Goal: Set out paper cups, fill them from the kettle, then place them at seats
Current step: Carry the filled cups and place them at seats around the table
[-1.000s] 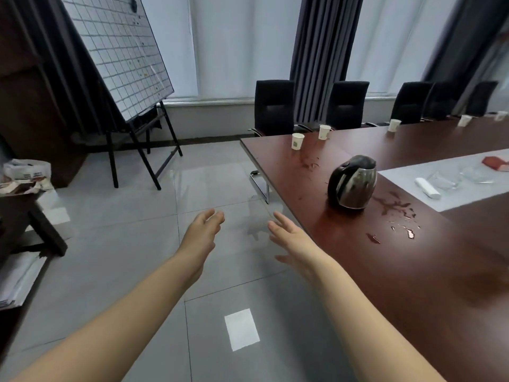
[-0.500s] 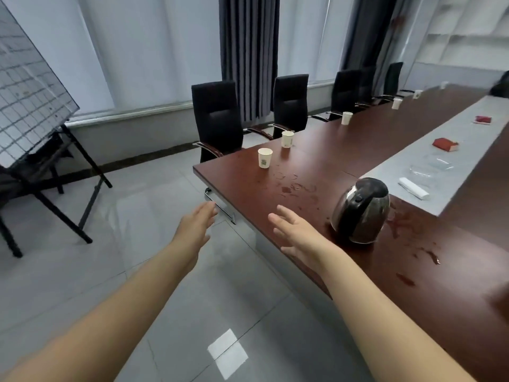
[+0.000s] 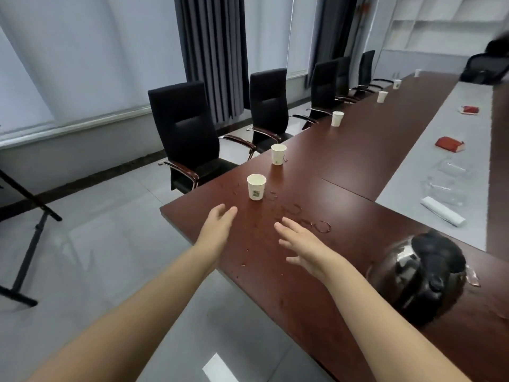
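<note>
Several white paper cups stand along the left edge of the long dark-red table point(image 3: 344, 172), one before each seat. The nearest cup point(image 3: 256, 187) and the second cup point(image 3: 278, 154) are closest; a third cup point(image 3: 337, 118) stands farther along. A black and steel kettle point(image 3: 421, 274) sits on the table at the lower right. My left hand point(image 3: 217, 224) and my right hand point(image 3: 301, 245) reach forward over the table's near corner, fingers straight, holding nothing. The left fingertips are a short way in front of the nearest cup.
Water drops and ring marks point(image 3: 305, 216) lie on the table between the hands and the kettle. Black armchairs point(image 3: 187, 133) line the left side. A grey runner point(image 3: 440, 150) carries red boxes point(image 3: 450, 143), clear plastic wrap and a white roll point(image 3: 442, 215). An easel leg point(image 3: 30, 249) stands left.
The view has swung right and moved closer to the table. Both hands, earlier over the floor, now hover over the table's corner near the first cup. The kettle now lies at the lower right.
</note>
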A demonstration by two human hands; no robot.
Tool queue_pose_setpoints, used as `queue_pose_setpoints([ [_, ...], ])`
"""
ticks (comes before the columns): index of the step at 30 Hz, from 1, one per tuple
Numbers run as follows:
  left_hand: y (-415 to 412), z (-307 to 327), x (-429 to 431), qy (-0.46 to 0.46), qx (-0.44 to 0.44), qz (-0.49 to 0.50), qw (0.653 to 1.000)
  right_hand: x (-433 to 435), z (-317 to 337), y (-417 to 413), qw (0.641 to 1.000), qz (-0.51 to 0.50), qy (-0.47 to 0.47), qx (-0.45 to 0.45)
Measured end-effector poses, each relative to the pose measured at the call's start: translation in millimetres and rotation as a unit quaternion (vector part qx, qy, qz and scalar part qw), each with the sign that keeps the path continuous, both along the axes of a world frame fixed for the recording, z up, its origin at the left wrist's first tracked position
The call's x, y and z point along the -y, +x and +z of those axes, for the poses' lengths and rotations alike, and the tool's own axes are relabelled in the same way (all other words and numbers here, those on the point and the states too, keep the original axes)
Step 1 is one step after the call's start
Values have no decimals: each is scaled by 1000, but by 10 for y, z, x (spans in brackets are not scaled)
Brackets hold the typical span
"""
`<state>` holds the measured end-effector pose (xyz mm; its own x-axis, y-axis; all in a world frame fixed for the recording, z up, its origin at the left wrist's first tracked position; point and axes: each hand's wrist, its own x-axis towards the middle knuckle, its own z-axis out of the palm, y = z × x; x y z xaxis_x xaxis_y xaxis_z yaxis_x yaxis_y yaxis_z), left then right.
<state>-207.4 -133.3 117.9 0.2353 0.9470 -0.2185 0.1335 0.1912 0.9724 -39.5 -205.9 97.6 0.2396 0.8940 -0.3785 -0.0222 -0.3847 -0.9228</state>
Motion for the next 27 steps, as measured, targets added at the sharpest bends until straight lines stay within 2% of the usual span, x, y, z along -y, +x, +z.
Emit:
queue_pose_setpoints([
  [5, 341, -5, -833, -13, 22, -26, 999, -771, 86, 234, 1000, -18, -10, 5],
  [12, 718, -435, -1926, -31, -42, -91, 994, -1589, -51, 380, 996, -71, -47, 21],
  [19, 1104, -717, -3060, -57, -50, -195, 978, -2418, -169, 482, 976, -203, -68, 26],
  [22, 1250, -791, -3420, -41, -58, -242, 968, -2670, -199, 470, 968, -231, -88, 35],
  [27, 1450, -964, -3812, -34, -75, -259, 962, -2929, -273, 519, 957, -268, -102, 46],
])
